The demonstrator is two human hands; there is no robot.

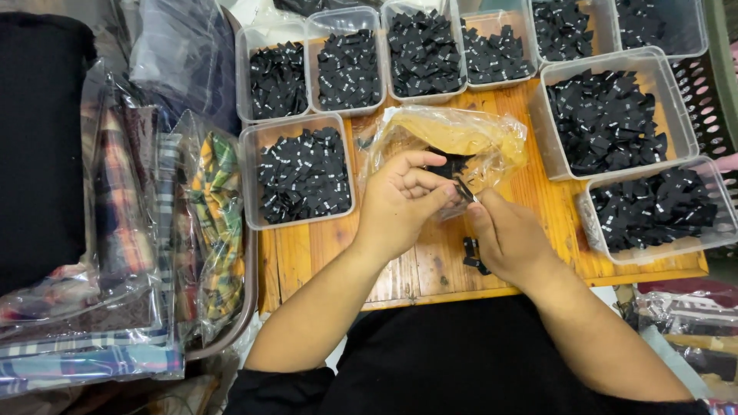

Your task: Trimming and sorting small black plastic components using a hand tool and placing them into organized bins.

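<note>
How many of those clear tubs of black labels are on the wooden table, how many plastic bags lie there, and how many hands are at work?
Clear plastic tubs of small black fabric labels: 9
Crinkled clear plastic bag on the wooden table: 1
Bare hands at the bag, left hand and right hand: 2
Total: 12

Both bare forearms are extended forward from the torso and angled inward. The left hand (400,201) is curled, its fingers bent toward the right hand (507,238). The right hand is held just beside it, fingertips pinched at the meeting point.
</note>
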